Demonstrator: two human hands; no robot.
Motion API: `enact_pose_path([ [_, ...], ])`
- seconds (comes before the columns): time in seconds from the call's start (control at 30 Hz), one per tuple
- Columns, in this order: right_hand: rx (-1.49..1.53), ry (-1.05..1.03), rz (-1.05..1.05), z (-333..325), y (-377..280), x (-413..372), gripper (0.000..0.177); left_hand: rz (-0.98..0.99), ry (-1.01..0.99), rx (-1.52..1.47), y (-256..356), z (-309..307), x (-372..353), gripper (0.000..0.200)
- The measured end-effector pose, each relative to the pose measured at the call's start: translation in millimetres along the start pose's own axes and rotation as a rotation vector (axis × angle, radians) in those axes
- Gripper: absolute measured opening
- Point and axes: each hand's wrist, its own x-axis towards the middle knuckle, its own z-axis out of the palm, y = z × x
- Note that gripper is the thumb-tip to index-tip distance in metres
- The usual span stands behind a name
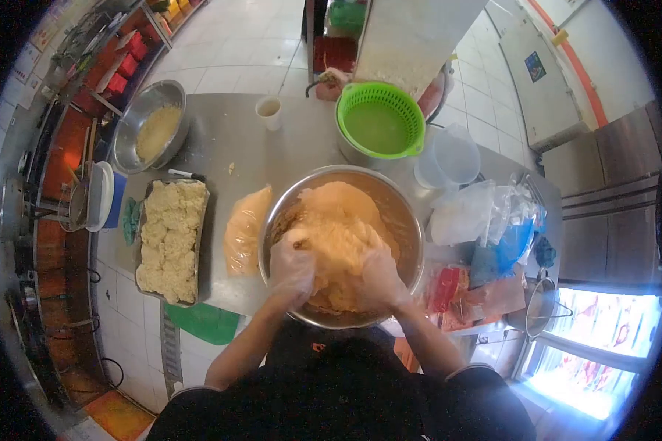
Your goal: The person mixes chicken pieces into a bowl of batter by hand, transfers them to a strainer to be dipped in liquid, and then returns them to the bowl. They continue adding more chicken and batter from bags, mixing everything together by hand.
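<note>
A large steel bowl (417, 283) stands in front of me, filled with a pale orange, flour-like breading mix (338, 202). Both of my hands wear thin clear gloves and are inside the bowl. My left hand (293, 268) is at its left side, its fingers curled into a clump of the mix. Opposite it, my right hand (381, 272) presses into the same heap with its fingers bent. Motion blurs the fingertips, and the coating hides whether any food pieces lie between the hands.
Left of the bowl lie a bag of orange powder (246, 231) and a tray of coated pieces (171, 242). Behind are a steel bowl (175, 92), a cup (268, 112) and a green basket (417, 121). A clear jug (449, 156) and plastic bags (467, 213) stand right.
</note>
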Motion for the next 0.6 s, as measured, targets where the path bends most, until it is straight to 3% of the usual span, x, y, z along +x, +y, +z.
enact_pose_path([
  [0.03,-0.201,0.035,-0.039,1,-7,-14,0.043,-0.162,0.024,-0.039,-5,1,-4,0.027],
  [0.1,0.169,0.200,0.292,14,-13,-43,0.043,-0.478,0.085,-0.124,-23,3,-2,0.036],
  [0.13,0.273,0.140,0.423,25,-1,-51,0.046,-0.640,0.120,-0.174,-36,10,-1,0.041],
  [0.17,0.367,0.088,0.560,36,12,-59,0.049,-0.669,0.127,-0.112,-44,18,3,0.048],
  [0.2,0.379,-0.093,0.673,58,42,-68,0.055,-0.698,0.133,-0.052,-51,26,7,0.055],
  [0.27,0.478,-0.227,0.976,62,46,-69,0.067,-0.571,0.009,0.134,-11,19,3,0.063],
  [0.3,0.567,-0.176,1.154,70,37,-58,0.073,-0.536,-0.038,0.148,-18,24,3,0.062],
  [0.37,1.094,-0.095,1.178,76,22,-48,0.081,-0.467,-0.115,0.184,-39,26,5,0.061],
  [0.4,1.342,-0.065,1.207,79,14,-43,0.084,-0.294,-0.282,0.331,-43,22,2,0.059],
  [0.47,1.644,0.004,1.041,100,11,-41,0.077,0.076,-0.613,0.620,-39,13,-1,0.057],
  [0.57,1.907,-0.035,1.200,78,-11,-25,0.058,-0.305,-0.537,-0.026,-52,28,5,0.051],
  [0.6,1.846,-0.025,1.157,81,-5,-28,0.056,-0.438,-0.495,-0.246,-62,33,7,0.049],
])
